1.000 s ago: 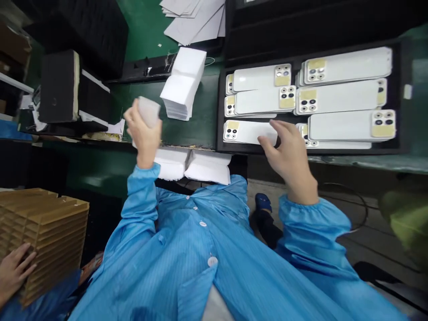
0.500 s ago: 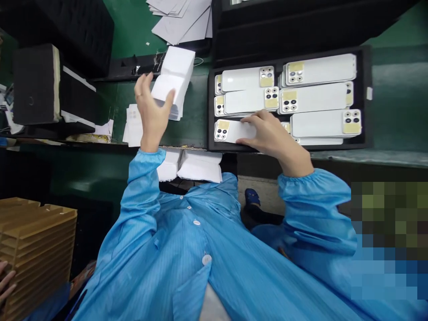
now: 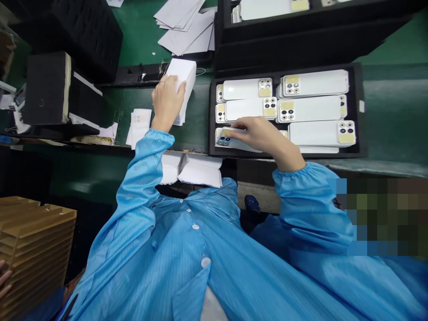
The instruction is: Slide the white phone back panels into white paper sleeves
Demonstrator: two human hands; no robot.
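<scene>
My left hand (image 3: 168,100) lies on a tall stack of white paper sheets (image 3: 187,73), its thumb and fingers apart over the top sheet. My right hand (image 3: 259,136) pinches a white phone back panel (image 3: 238,142) near its camera end. That panel is tilted up a little at the front left of a black tray (image 3: 363,129). Several piles of white panels with camera rings and yellow film fill the tray, among them a pile (image 3: 317,83) at the back right.
Two white panels or sheets (image 3: 140,125) lie left of the stack. A black foam block (image 3: 47,89) stands at the left. Loose papers (image 3: 187,35) and another black tray (image 3: 261,29) are behind. A slotted brown rack (image 3: 36,249) stands lower left, another person's fingers (image 3: 5,281) beside it.
My left hand has come down onto the stack, and its raised top sheets now lie flat. My right hand has moved left along the panel, lifting its camera end slightly.
</scene>
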